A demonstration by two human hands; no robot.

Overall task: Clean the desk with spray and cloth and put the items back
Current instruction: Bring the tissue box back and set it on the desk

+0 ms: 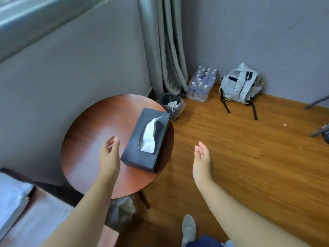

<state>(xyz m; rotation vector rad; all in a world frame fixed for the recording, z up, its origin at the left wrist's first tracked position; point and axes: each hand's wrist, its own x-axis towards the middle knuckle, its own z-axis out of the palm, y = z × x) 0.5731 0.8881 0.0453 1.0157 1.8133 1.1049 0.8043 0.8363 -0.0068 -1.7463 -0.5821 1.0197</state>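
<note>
**Reaching for the tissue box on the round table**

I am looking at the black tissue box [146, 139], which is lying flat on the round wooden table [92, 132], toward its right edge, with one long side running close to that rim and the far corner nearly over it. A white tissue [149, 136] is sticking up out of the oval slot on top. I am judging the box to be light and fairly stiff, likely a hard or leather-look cover, smooth and perhaps a little slippery, so I am planning to take it by the two long sides, near the middle, with the palms pressing inward. The tissue itself is soft and would pull free or tear, so I am keeping away from the slot.

My left hand [109, 154] is hovering open just beside the near left side of the box, fingers loose, grasping nothing; I cannot tell whether it is touching the box. My right hand [203, 157] is also open and empty, held out past the table's right edge over the wooden floor [249, 148], well apart from the box.

No spray or cloth is showing anywhere here. A lined bin [171, 104] is standing on the floor just beyond the table's far right edge.
</note>
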